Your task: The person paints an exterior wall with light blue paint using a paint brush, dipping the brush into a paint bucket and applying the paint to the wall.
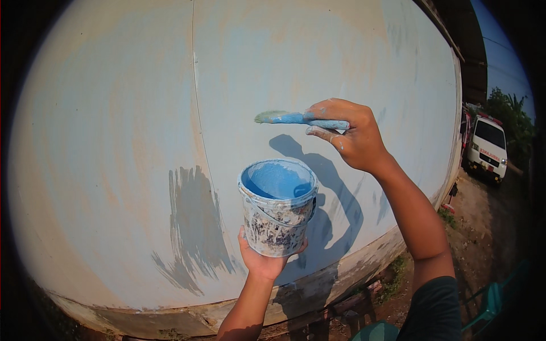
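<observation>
My left hand (266, 262) is closed round the bottom of a paint bucket (276, 227), holding it up from below in front of the wall. The bucket is white, crusted with paint, and its inside is coated blue; a thin wire handle hangs down its front. Above it and to the right, my right hand (348, 132) grips a paintbrush (287, 118) by its blue-smeared handle. The brush lies nearly level, its bristles pointing left with greyish-green paint on them. Paint specks mark my right fingers. The bristles seem apart from the wall, over the bucket.
A pale blue wall (125, 113) with tan streaks fills most of the view, split by a vertical seam. A grey painted patch (196, 221) shows left of the bucket. At far right a white van (488, 145) stands on a dirt path; a green chair (490, 304) is at lower right.
</observation>
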A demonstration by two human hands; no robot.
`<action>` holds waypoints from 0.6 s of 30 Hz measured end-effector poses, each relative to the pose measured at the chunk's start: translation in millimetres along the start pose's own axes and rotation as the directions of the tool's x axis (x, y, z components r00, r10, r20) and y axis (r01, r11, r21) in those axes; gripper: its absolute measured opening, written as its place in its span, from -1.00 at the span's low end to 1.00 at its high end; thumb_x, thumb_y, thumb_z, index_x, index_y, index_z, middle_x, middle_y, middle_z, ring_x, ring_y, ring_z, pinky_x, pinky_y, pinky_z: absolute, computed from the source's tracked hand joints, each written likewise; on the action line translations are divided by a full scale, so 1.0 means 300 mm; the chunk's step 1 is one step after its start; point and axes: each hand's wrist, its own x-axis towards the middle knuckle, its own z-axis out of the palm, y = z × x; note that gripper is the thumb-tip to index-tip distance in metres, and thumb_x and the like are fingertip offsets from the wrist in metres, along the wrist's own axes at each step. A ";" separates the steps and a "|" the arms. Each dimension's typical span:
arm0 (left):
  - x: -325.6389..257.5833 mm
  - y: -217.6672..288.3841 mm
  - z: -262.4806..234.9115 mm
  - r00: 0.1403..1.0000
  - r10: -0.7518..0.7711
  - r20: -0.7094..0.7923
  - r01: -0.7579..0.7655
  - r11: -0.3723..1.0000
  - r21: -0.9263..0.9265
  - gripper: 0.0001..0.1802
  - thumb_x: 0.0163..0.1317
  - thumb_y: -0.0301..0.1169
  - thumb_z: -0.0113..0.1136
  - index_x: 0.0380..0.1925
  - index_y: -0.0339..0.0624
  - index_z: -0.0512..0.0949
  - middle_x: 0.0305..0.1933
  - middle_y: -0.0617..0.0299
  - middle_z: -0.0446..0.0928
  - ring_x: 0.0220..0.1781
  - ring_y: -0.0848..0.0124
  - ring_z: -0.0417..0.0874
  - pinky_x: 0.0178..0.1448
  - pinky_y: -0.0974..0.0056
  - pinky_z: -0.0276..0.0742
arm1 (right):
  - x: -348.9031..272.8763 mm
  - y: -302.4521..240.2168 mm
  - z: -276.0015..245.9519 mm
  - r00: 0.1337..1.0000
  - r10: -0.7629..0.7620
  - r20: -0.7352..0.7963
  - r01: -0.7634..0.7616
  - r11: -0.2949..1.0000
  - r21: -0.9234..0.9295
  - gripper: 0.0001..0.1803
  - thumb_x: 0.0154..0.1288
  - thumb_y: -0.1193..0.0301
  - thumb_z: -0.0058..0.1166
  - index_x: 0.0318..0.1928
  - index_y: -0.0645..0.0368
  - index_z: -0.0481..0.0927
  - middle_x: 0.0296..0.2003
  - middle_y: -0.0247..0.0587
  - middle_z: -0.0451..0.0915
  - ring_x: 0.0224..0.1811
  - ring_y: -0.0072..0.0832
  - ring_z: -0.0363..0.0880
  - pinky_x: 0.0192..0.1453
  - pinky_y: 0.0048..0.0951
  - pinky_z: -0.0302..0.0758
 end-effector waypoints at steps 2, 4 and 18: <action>-0.002 -0.005 0.015 0.999 0.008 -0.033 -0.006 0.998 0.069 -0.15 0.47 0.31 -0.22 0.63 0.15 0.26 0.73 -0.03 0.15 0.61 -0.20 0.25 0.38 -0.70 0.11 | 0.060 0.083 0.014 0.995 -0.036 -0.094 0.029 0.997 -0.072 -0.70 0.23 0.57 0.51 -0.01 0.28 0.80 -0.07 0.03 0.82 -0.08 -0.16 0.82 -0.02 -0.27 0.73; -0.015 -0.012 0.035 0.999 0.022 -0.046 -0.019 0.997 0.070 -0.14 0.47 0.31 -0.21 0.63 0.16 0.25 0.73 -0.03 0.15 0.61 -0.20 0.25 0.36 -0.70 0.14 | 0.119 0.174 0.028 0.976 -0.023 -0.217 -0.018 0.983 -0.185 -0.71 0.31 0.57 0.46 0.04 0.27 0.80 0.00 0.05 0.81 -0.05 -0.12 0.82 0.03 -0.27 0.75; -0.194 0.007 -0.165 0.997 0.074 0.032 -0.075 0.996 0.038 -0.02 0.37 0.36 -0.01 0.65 0.09 0.19 0.72 -0.06 0.13 0.62 -0.19 0.25 0.29 -0.65 0.30 | -0.316 0.215 0.196 0.982 0.104 0.160 -0.082 0.987 -0.137 -0.70 0.26 0.58 0.40 0.02 0.25 0.77 -0.04 0.04 0.79 -0.04 -0.01 0.79 0.10 -0.18 0.73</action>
